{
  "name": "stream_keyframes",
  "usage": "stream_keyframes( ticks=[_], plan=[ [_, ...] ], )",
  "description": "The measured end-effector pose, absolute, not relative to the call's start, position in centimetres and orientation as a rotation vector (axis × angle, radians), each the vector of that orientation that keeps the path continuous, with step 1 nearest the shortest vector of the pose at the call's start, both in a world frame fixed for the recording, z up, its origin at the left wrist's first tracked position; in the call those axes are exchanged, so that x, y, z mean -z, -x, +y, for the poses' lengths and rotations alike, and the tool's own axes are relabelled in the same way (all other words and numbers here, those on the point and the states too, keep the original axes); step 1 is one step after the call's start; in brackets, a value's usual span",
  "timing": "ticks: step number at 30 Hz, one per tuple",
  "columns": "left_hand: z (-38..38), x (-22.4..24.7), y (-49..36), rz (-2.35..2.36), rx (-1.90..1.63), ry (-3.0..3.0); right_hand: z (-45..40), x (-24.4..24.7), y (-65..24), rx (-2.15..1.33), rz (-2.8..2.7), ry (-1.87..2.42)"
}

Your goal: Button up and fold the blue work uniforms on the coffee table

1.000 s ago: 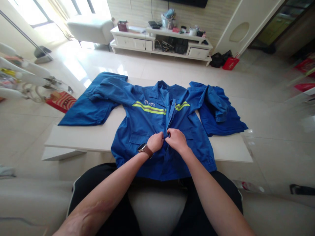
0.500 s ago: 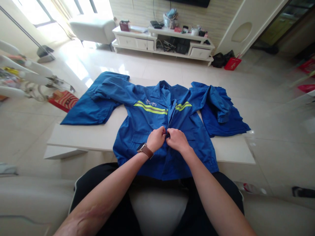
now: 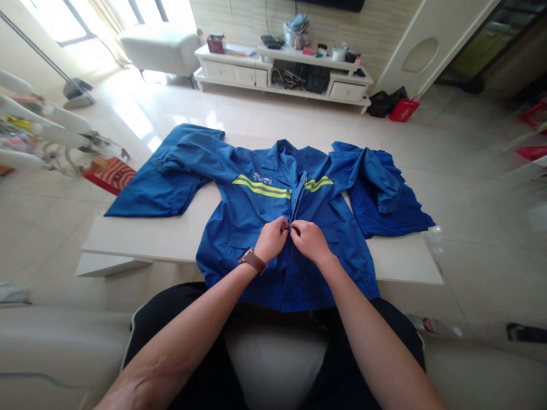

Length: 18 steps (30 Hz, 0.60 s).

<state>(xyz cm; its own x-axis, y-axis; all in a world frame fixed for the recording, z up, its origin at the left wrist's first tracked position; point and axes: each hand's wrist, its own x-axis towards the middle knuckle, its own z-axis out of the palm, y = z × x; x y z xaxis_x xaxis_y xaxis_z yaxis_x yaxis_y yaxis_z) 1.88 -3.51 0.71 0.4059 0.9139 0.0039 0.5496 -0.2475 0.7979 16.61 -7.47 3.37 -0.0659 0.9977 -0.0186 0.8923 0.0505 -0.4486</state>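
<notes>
A blue work jacket (image 3: 256, 210) with a yellow-green reflective stripe across the chest lies front side up, collar away from me. My left hand (image 3: 273, 236), with a brown-strapped watch (image 3: 252, 260) on the wrist, pinches one edge of its front opening. Close beside it, my right hand (image 3: 310, 239) is closed on the other edge of the opening. The fingertips nearly meet at mid-front; whatever small fastening is between them is hidden. Above the hands the opening is parted up to the collar; below them the front flap lies down over my lap.
The jacket rests on a low white table (image 3: 137, 236). Folded blue cloth (image 3: 171, 182) lies under the left sleeve, and more blue cloth (image 3: 380, 193) under the right one. Farther off stand a white TV cabinet (image 3: 239, 74), a grey bench (image 3: 160, 51) and a red bag (image 3: 404, 109).
Both hands have shifted up very slightly along the front opening, and the right fingers have loosened and rearranged a little. The jacket lies as before.
</notes>
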Motion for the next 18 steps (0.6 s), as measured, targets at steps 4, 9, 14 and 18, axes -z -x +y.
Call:
stream_keyframes(
  ticks=[4,9,14,18],
  plan=[
    [-3.5,-0.6,-1.9,1.271,-0.666,-1.815,-7.4,-3.3,-16.5,-0.51,-1.951,1.948],
    [-3.4,-0.5,-1.8,1.281,-0.624,-1.68,-6.9,-2.7,-16.6,-0.612,-1.795,1.991],
    [-3.3,-0.9,-1.8,1.277,-0.592,-1.593,-6.7,-2.2,-17.1,-0.671,-1.739,1.94],
    [-3.1,-0.4,-1.9,1.249,-0.628,-1.47,-6.9,-2.4,-17.0,-0.636,-1.769,1.927]
  ],
)
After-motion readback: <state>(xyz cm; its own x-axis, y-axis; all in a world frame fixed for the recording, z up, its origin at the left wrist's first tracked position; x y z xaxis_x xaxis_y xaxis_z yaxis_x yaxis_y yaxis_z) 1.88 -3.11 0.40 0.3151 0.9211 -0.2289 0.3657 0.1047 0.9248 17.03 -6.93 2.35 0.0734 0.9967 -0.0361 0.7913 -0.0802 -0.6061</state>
